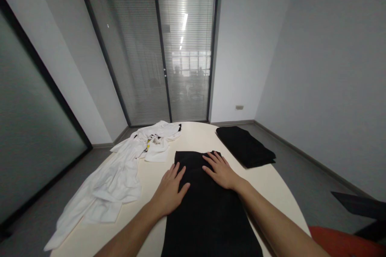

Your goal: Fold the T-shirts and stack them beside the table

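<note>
A black garment (205,217), perhaps folded trousers, lies flat in front of me and runs toward the near table edge. My left hand (170,190) rests on its left edge, fingers spread and the thumb over the cloth. On the upper right part of the same cloth lies my right hand (221,170), palm down with its fingers apart. Neither hand grips anything. To the right is a second black garment (243,146), folded into a flat bundle. White garments (117,180) are spread loosely along the left side of the table.
The cloth lies on a cream table (196,134) with a rounded far edge. Beyond it stands a glass partition with blinds (187,88). A red seat (340,241) and a dark chair part (362,204) are at the lower right. Grey walls enclose the room.
</note>
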### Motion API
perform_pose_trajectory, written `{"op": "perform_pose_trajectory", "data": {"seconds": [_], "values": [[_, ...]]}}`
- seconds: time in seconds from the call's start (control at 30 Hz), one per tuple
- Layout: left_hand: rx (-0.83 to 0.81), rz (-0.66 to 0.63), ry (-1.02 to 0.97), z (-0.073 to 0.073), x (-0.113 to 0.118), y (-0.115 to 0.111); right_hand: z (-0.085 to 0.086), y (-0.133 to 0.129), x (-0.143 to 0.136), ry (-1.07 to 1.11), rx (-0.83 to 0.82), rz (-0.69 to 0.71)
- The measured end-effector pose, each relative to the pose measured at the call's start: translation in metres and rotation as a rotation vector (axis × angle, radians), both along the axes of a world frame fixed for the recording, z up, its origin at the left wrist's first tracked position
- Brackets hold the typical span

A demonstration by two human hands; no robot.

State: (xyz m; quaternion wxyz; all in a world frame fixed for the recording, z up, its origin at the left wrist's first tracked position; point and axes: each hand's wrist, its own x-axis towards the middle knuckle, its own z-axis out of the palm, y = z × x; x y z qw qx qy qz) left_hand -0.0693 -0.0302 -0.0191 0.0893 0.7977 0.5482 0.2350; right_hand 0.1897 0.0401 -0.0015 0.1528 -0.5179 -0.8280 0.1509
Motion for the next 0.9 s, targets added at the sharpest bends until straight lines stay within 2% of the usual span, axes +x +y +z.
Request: {"op": "perform_pose_trajectory", "data": {"seconds": [0.1, 0.3, 0.4, 0.53, 0.63, 0.73, 0.9], "values": [[0.04, 0.022, 0.012, 0.001, -0.001, 0.002, 0.001, 0.001, 0.005, -0.014, -0.026, 0.028], [0.156, 0.053, 0.059, 0.027, -0.004, 0.0, 0.03, -0.01, 0.013, -0.054, -0.016, 0.189], [0.22, 0.071, 0.014, 0.025, -0.007, 0.003, 0.04, -0.014, 0.013, -0.024, 0.012, 0.225], [0.184, 0.106, -0.032, 0.01, -0.016, 0.013, 0.034, -0.009, 0.012, 0.044, 0.03, 0.201], [0.139, 0.13, -0.087, 0.004, -0.023, 0.02, 0.026, -0.003, 0.017, 0.039, 0.047, 0.157], [0.118, 0.153, -0.17, 0.007, -0.026, 0.023, 0.024, 0.005, 0.028, 0.032, 0.037, 0.127], [0.048, 0.177, -0.308, 0.015, -0.024, 0.023, 0.027, 0.015, 0.041, 0.085, -0.037, 0.161]]}}
